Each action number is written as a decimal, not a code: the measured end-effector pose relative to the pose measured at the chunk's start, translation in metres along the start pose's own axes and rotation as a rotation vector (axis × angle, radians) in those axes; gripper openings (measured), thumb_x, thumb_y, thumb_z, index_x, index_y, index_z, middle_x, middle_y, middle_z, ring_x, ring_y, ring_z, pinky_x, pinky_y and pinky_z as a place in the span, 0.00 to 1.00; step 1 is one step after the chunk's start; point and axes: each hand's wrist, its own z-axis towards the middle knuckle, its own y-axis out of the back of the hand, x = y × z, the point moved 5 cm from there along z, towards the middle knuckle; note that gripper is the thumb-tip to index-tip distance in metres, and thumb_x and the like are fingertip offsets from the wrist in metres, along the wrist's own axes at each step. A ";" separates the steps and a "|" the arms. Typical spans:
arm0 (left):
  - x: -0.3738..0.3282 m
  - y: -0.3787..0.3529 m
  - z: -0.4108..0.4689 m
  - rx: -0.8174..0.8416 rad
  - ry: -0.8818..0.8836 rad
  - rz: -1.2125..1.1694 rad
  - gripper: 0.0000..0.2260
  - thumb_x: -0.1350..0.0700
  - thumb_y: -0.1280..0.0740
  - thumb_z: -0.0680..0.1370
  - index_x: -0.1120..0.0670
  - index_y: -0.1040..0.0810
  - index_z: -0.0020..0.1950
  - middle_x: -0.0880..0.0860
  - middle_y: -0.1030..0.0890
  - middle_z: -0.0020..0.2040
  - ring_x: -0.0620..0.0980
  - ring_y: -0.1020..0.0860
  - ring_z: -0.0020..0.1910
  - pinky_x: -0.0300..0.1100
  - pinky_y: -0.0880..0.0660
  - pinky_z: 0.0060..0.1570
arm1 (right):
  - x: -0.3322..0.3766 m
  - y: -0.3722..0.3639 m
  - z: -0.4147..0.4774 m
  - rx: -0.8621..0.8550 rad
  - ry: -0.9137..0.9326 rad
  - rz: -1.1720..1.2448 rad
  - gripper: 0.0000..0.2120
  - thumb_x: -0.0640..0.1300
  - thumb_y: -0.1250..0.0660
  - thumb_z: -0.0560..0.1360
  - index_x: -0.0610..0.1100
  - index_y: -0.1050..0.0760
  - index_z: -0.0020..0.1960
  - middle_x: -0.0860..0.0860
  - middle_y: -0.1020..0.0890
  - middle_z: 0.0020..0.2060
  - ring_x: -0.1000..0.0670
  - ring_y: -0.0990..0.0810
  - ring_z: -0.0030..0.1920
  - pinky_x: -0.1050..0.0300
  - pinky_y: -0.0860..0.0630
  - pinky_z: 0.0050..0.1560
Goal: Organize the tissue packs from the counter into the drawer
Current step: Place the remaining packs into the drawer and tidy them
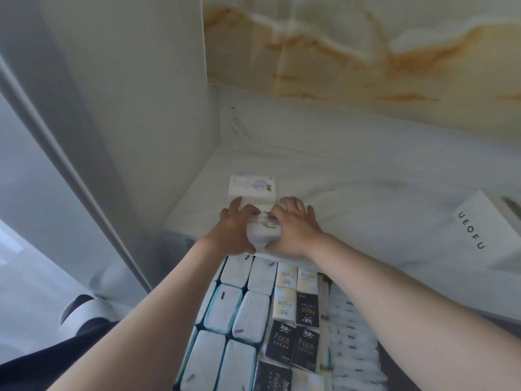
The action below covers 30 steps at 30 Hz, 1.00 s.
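At the bench [366, 198] edge, left hand [234, 230] and right hand [293, 230] clamp curled fingers [290, 206] on one tissue pack [263, 224], whose slick wrap could slip above the crowded drawer [392, 376].

The tissue pack [263, 230] I grip is white w/ purple print, 2nd pack [251, 186] white w/ lilac marks, counter [366, 198] white w/ faint grey veins, wall tile [352, 46] cream w/ amber streaks, plus white teal-edged packs [222, 309], black packs [282, 340] & pale-yellow packs [286, 277].

A white tissue pack [263, 227] sits at the counter's [366, 198] near edge, another pack [251, 187] behind it, above the pack-filled drawer [383, 362].
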 end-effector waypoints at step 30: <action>-0.178 -0.154 -0.102 0.426 0.296 -0.760 0.17 0.46 0.35 0.80 0.59 0.22 0.58 0.57 0.19 0.48 0.51 0.19 0.39 0.41 0.20 0.40 | -0.146 0.005 -0.254 0.214 -0.212 0.324 0.45 0.66 0.26 0.59 0.56 0.36 0.72 0.58 0.29 0.60 0.54 0.28 0.59 0.53 0.27 0.59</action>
